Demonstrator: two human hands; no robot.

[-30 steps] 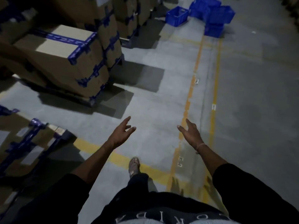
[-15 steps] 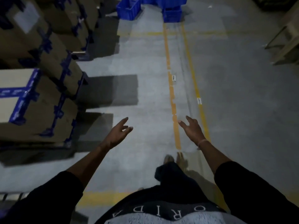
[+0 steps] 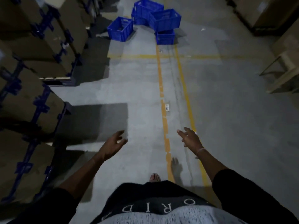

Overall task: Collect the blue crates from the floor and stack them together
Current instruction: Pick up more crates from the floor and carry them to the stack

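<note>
Several blue plastic crates stand on the grey floor far ahead, at the top of the view. One single crate sits apart on the left. To its right, one crate rests crookedly on top of a lower crate, with another crate behind them. My left hand and my right hand are held out in front of me, fingers relaxed and spread, holding nothing. Both hands are far short of the crates.
Cardboard boxes strapped with blue bands are stacked along the left side. More boxes and a pale frame line the right. Two yellow floor lines run toward the crates. My foot shows below.
The view has tilted up and moved forward along the aisle, so the crates show fully and closer. Both hands stay out in front, empty.
</note>
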